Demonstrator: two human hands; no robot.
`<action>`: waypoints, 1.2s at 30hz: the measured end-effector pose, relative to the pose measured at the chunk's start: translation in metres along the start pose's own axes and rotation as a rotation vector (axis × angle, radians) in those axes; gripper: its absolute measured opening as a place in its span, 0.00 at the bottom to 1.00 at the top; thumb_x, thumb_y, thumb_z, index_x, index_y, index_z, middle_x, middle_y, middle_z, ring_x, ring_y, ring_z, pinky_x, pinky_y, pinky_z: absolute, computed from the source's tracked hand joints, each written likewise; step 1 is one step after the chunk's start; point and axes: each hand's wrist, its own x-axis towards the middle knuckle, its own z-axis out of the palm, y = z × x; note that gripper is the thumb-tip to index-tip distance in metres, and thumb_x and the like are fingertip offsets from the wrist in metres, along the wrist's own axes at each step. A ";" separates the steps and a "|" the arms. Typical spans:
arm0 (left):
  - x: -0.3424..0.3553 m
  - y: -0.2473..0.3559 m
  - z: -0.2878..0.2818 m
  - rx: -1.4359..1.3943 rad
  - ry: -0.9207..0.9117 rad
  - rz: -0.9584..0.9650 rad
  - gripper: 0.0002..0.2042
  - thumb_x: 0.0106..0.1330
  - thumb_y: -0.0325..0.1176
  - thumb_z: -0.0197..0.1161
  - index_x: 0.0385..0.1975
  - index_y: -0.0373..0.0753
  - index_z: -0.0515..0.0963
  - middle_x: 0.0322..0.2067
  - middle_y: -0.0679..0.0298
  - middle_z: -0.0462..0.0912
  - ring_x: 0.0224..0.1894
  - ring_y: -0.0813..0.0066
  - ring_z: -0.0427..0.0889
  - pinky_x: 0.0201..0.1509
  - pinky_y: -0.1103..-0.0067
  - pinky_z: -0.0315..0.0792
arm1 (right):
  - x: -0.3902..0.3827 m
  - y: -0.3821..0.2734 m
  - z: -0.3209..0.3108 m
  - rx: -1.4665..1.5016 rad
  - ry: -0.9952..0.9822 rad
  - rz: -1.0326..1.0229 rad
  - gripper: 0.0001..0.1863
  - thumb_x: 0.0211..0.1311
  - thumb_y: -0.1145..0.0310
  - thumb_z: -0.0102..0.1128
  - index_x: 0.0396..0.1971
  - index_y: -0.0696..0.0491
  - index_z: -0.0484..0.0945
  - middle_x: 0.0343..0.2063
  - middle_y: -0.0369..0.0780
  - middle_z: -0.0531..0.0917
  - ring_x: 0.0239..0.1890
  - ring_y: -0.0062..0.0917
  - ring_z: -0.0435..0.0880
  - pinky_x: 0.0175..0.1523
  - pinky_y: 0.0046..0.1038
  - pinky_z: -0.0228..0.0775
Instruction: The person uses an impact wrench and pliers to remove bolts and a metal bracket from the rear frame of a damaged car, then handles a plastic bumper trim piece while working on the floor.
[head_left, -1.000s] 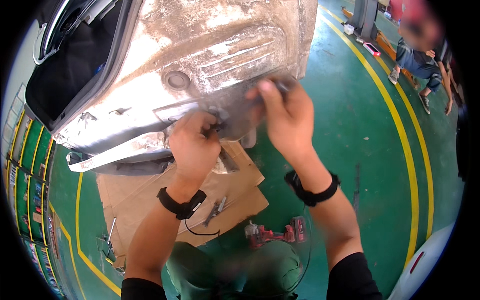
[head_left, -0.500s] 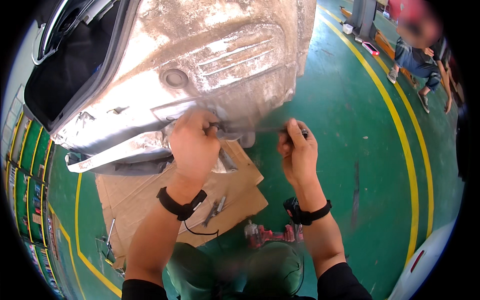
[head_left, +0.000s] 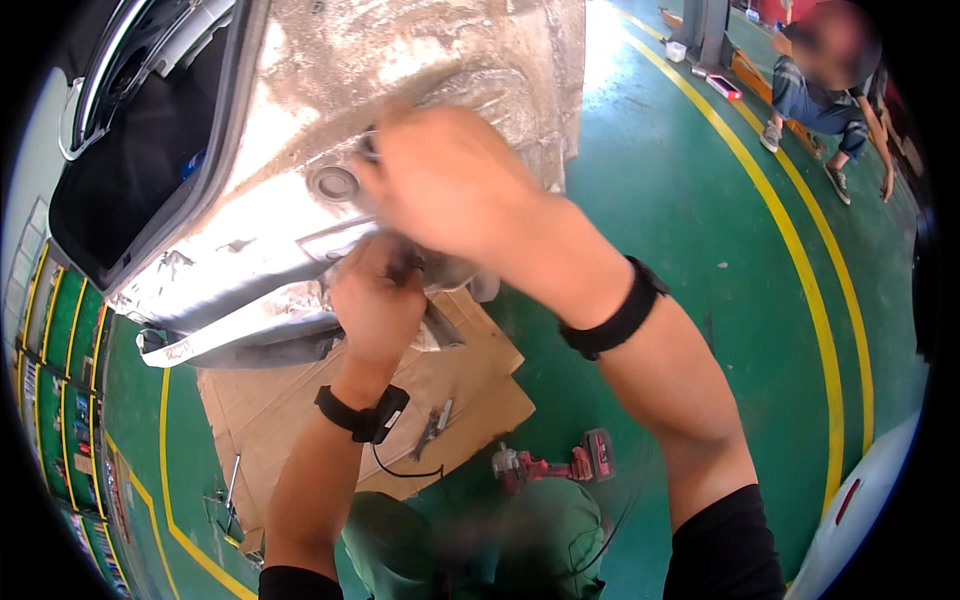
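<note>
A dirty, silvery car body section (head_left: 290,80) lies ahead of me, its round plug (head_left: 334,184) showing beside my right hand. My left hand (head_left: 372,310) is closed around the dark head of a wrench (head_left: 405,268) at the section's lower edge. Raised above it and to the right, my right hand (head_left: 450,180) is blurred. Its fingers curl around the wrench's handle end, which peeks out by the fingertips. The handle between the hands is mostly hidden. Below my left hand, a bent silver metal strip (head_left: 240,328) runs along the section.
Cardboard (head_left: 270,410) lies on the green floor under the section, with small metal tools (head_left: 432,430) on it. A red cordless impact wrench (head_left: 545,468) sits by my knees. Shelving (head_left: 60,400) stands left. A person (head_left: 825,110) sits at the upper right.
My right hand has swung up and to the left with the handle end, from the right side to above my left hand. My left hand stays at the wrench's head.
</note>
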 end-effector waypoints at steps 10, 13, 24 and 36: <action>-0.004 -0.006 0.001 -0.033 0.004 0.008 0.07 0.48 0.20 0.66 0.26 0.37 0.78 0.24 0.62 0.76 0.24 0.64 0.76 0.29 0.72 0.70 | -0.005 -0.003 -0.009 0.113 -0.039 -0.051 0.18 0.65 0.64 0.62 0.35 0.68 0.75 0.23 0.54 0.83 0.29 0.53 0.84 0.34 0.45 0.77; -0.004 -0.009 0.002 -0.017 0.017 0.048 0.08 0.47 0.19 0.66 0.28 0.37 0.80 0.24 0.63 0.76 0.22 0.70 0.75 0.28 0.75 0.69 | -0.014 -0.001 -0.012 0.128 0.001 0.036 0.17 0.65 0.63 0.64 0.35 0.65 0.76 0.23 0.52 0.83 0.27 0.49 0.84 0.33 0.43 0.76; -0.005 -0.002 0.003 -0.064 0.016 -0.011 0.10 0.49 0.19 0.69 0.31 0.38 0.83 0.26 0.63 0.79 0.24 0.72 0.77 0.30 0.76 0.71 | -0.194 0.023 0.035 1.017 0.398 0.863 0.10 0.70 0.67 0.67 0.36 0.57 0.76 0.26 0.37 0.84 0.24 0.16 0.77 0.29 0.20 0.69; -0.001 -0.003 0.001 0.038 0.063 0.043 0.08 0.50 0.20 0.68 0.29 0.39 0.82 0.26 0.61 0.82 0.28 0.61 0.81 0.33 0.70 0.74 | -0.078 -0.012 0.009 0.307 0.198 0.558 0.15 0.74 0.62 0.59 0.43 0.60 0.78 0.21 0.45 0.83 0.21 0.29 0.83 0.28 0.31 0.74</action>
